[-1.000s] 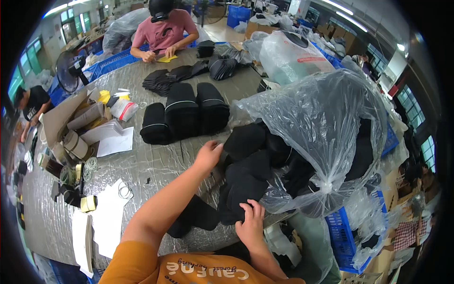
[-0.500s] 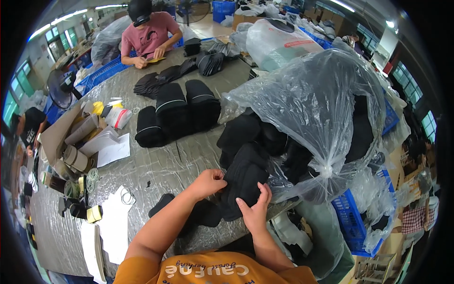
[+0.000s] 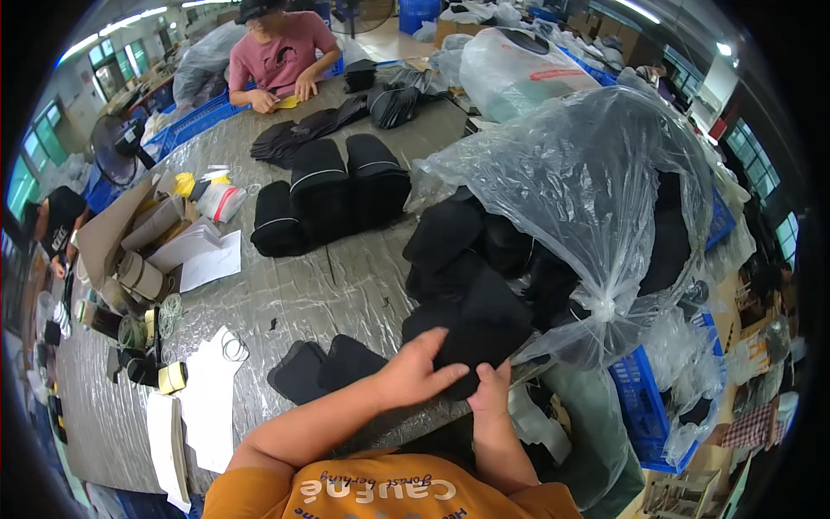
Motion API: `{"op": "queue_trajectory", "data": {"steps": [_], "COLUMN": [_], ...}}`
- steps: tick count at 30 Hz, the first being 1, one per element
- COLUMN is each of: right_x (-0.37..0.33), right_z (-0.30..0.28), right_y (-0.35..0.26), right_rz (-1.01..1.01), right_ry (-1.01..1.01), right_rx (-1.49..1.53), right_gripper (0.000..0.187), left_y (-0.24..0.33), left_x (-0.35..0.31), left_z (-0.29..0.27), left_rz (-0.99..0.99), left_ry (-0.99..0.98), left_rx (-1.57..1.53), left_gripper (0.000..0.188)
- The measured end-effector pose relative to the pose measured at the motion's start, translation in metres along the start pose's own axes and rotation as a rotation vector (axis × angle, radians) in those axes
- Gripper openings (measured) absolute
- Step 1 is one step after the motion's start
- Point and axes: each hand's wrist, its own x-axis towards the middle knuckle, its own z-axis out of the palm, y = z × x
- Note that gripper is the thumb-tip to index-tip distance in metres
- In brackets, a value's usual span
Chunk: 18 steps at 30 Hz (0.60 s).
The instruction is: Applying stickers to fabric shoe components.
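Observation:
My left hand [image 3: 422, 372] and my right hand [image 3: 490, 388] grip the near end of a black fabric piece stack [image 3: 486, 329], whose pieces look flat and rounded. The left thumb lies across the top, and the right fingers are partly hidden beneath. Just beyond, a heap of similar black pieces [image 3: 443, 232] spills from under a clear plastic bag [image 3: 571, 190]. To the left of my hands, two black pieces [image 3: 298, 372] lie flat, side by side. Farther off stand three thick black bundles [image 3: 318, 197], each with a thin band around it.
On the left lie white paper sheets [image 3: 209, 398], string loops and a cardboard box [image 3: 121, 229] of rolls. Across the table a person in a pink shirt [image 3: 285, 56] handles a yellow piece near fanned black pieces [image 3: 303, 130]. A blue crate [image 3: 644, 402] stands at right.
Both hands have closed on the black stack, which now sits turned and squared between them. My left hand has moved slightly right and nearer; the two flat pieces at left now show more fully.

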Motion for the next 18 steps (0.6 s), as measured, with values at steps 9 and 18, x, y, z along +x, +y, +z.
{"op": "queue_trajectory", "data": {"steps": [9,18], "right_x": [-0.007,-0.022], "right_z": [-0.030,-0.039], "right_y": [-0.029,-0.020], "right_rz": [0.236,0.341], "right_ry": [-0.363,-0.237], "right_rx": [0.422,0.304], "right_gripper": [0.062,0.057], "left_y": [-0.017,-0.020], "left_x": [-0.005,0.017], "left_z": [-0.036,-0.019], "left_rz": [-0.360,-0.538], "left_ry": [0.184,-0.006], "left_rx": [0.488,0.481], "left_gripper": [0.052,0.086]}}
